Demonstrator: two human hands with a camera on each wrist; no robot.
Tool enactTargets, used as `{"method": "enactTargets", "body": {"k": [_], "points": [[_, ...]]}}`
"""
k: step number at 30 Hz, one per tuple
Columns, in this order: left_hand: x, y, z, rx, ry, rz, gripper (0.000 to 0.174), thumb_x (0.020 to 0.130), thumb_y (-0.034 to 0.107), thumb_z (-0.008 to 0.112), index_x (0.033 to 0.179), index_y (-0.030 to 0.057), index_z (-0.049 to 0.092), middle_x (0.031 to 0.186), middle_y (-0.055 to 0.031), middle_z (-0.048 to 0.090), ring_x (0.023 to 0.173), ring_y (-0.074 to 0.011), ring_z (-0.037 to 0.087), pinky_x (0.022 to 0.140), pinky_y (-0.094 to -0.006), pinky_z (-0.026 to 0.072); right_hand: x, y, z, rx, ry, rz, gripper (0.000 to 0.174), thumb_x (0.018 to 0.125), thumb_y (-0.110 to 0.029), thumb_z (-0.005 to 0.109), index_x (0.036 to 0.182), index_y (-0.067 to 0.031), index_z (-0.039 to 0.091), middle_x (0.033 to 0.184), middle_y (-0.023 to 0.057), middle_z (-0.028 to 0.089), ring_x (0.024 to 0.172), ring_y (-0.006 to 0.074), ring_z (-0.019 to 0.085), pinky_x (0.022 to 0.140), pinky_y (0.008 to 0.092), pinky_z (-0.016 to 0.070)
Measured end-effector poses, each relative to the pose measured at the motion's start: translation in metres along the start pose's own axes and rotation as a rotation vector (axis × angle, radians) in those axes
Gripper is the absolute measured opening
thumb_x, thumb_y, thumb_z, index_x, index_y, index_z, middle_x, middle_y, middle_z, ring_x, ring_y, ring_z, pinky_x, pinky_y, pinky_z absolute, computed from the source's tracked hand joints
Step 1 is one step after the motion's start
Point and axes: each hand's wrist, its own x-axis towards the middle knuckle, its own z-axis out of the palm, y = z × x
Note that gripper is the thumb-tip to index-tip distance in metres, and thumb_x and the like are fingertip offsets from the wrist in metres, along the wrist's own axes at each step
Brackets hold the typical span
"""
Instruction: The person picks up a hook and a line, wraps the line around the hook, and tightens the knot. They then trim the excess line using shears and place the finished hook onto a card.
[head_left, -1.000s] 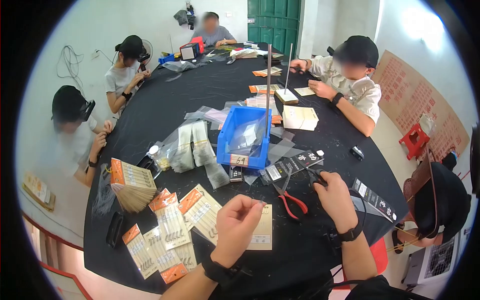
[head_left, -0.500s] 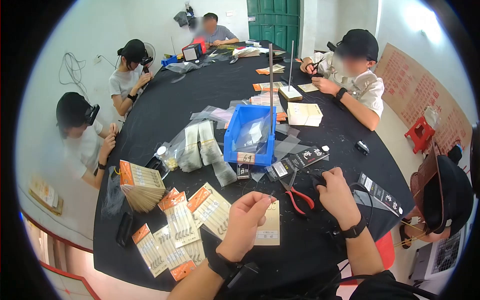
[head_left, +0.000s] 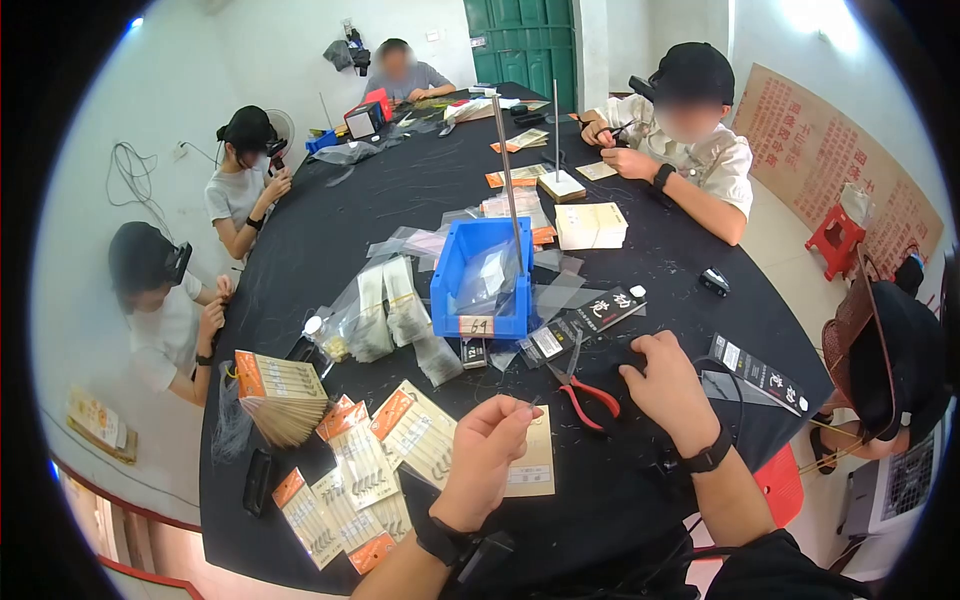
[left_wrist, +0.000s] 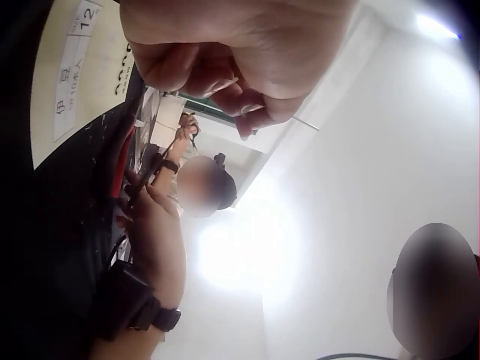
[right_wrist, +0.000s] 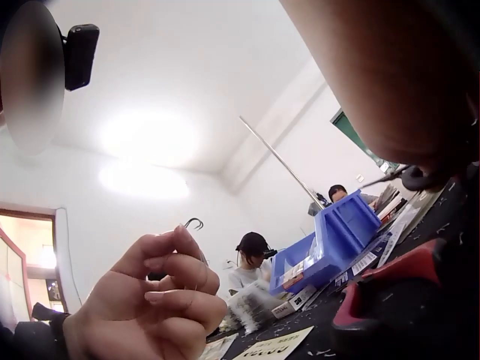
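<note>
My left hand (head_left: 484, 455) pinches a small dark fish hook (right_wrist: 196, 223) between thumb and fingertips; its bend sticks up above them in the right wrist view. Below this hand lies a cream card (head_left: 535, 465) with printed lettering. My right hand (head_left: 672, 390) is low over the black cloth to the right, fingers bent around black-handled scissors (right_wrist: 417, 178), mostly hidden under the hand. Between the hands, red-handled pliers (head_left: 590, 400) lie with their handles spread. Packed hook cards (head_left: 350, 480) and a fanned card bundle (head_left: 280, 390) lie to the left.
Ahead stands a blue bin (head_left: 480, 320) labelled 69, with a metal rod (head_left: 507, 170) rising by it. Clear plastic sleeves (head_left: 385, 300) lie left of it. Black packets (head_left: 757, 375) lie near my right hand. Several people sit around the table (head_left: 330, 220).
The head view has shifted slightly. My left hand keeps its pinch in about the same place. The scissors at my right hand, plain to see earlier, are now mostly hidden in the head view.
</note>
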Motion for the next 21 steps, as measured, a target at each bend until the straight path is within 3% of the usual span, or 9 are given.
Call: {"method": "enactTargets", "body": {"k": [5, 8, 12, 13, 16, 17, 20, 21], "points": [[0.000, -0.001, 0.003, 0.008, 0.010, 0.010, 0.010, 0.090, 0.010, 0.059, 0.083, 0.0041, 0.055, 0.065, 0.0038, 0.045, 0.055, -0.0030, 0.035, 0.053, -0.0197, 0.0294, 0.000, 0.005, -0.003, 0.045, 0.028, -0.007, 0.026, 0.077, -0.010, 0.068, 0.100, 0.0022, 0.068, 0.097, 0.0213, 0.062, 0.094, 0.0377, 0.060, 0.084, 0.0408, 0.0485], [0.000, -0.004, 0.001, -0.006, -0.024, 0.039, 0.007, 0.091, 0.009, 0.061, 0.087, 0.0035, 0.060, 0.069, 0.0059, 0.048, 0.059, -0.0009, 0.036, 0.059, -0.0182, 0.0316, 0.001, 0.016, 0.007, -0.016, 0.106, -0.071, 0.027, 0.076, -0.008, 0.069, 0.101, 0.0026, 0.068, 0.094, 0.0197, 0.062, 0.088, 0.0336, 0.062, 0.078, 0.0379, 0.0495], [0.000, -0.003, -0.001, 0.056, -0.027, 0.046, 0.007, 0.090, 0.009, 0.062, 0.085, 0.0041, 0.060, 0.069, 0.0059, 0.048, 0.062, -0.0013, 0.038, 0.065, -0.0179, 0.0348, -0.008, -0.015, -0.007, 0.040, 0.098, 0.109, 0.018, 0.075, -0.010, 0.069, 0.090, 0.0003, 0.066, 0.101, 0.0175, 0.061, 0.093, 0.0361, 0.060, 0.083, 0.0396, 0.0482], [0.000, -0.004, 0.000, 0.064, -0.033, 0.065, 0.007, 0.090, 0.009, 0.062, 0.085, 0.0040, 0.060, 0.069, 0.0060, 0.048, 0.062, -0.0014, 0.039, 0.066, -0.0178, 0.0351, -0.009, -0.008, 0.004, -0.120, 0.260, -0.076, 0.016, 0.075, -0.010, 0.070, 0.088, -0.0029, 0.064, 0.103, 0.0146, 0.060, 0.095, 0.0331, 0.060, 0.081, 0.0387, 0.0489], [-0.001, -0.003, 0.000, 0.056, -0.069, 0.044, 0.007, 0.090, 0.009, 0.062, 0.085, 0.0039, 0.060, 0.071, 0.0053, 0.050, 0.064, -0.0014, 0.040, 0.065, -0.0178, 0.0359, 0.000, -0.024, -0.004, 0.207, 0.227, -0.356, 0.021, 0.074, -0.010, 0.072, 0.092, -0.0016, 0.064, 0.102, 0.0169, 0.060, 0.100, 0.0340, 0.058, 0.085, 0.0378, 0.0489], [-0.002, -0.003, 0.000, 0.046, -0.079, 0.025, 0.007, 0.090, 0.009, 0.063, 0.085, 0.0039, 0.061, 0.071, 0.0050, 0.052, 0.064, -0.0014, 0.041, 0.065, -0.0178, 0.0361, 0.004, -0.029, -0.012, 0.420, 0.007, -0.437, 0.021, 0.080, -0.008, 0.070, 0.100, -0.0025, 0.065, 0.102, 0.0134, 0.062, 0.097, 0.0268, 0.060, 0.084, 0.0329, 0.0488], [-0.003, -0.002, 0.002, 0.127, -0.085, 0.008, 0.007, 0.089, 0.009, 0.063, 0.085, 0.0043, 0.062, 0.076, 0.0030, 0.057, 0.068, -0.0019, 0.046, 0.066, -0.0186, 0.0376, 0.000, -0.028, -0.012, 1.095, -0.603, -0.219, 0.024, 0.087, -0.006, 0.065, 0.111, -0.0029, 0.063, 0.103, 0.0074, 0.064, 0.097, 0.0163, 0.061, 0.083, 0.0288, 0.0485], [-0.004, -0.001, 0.003, 0.135, -0.097, 0.016, 0.007, 0.089, 0.009, 0.063, 0.085, 0.0044, 0.062, 0.078, 0.0026, 0.059, 0.070, -0.0022, 0.047, 0.066, -0.0186, 0.0381, -0.001, -0.027, -0.014, 1.088, -0.683, -0.246, 0.027, 0.090, -0.005, 0.063, 0.117, -0.0026, 0.060, 0.105, 0.0046, 0.065, 0.098, 0.0101, 0.060, 0.083, 0.0260, 0.0490]]}}
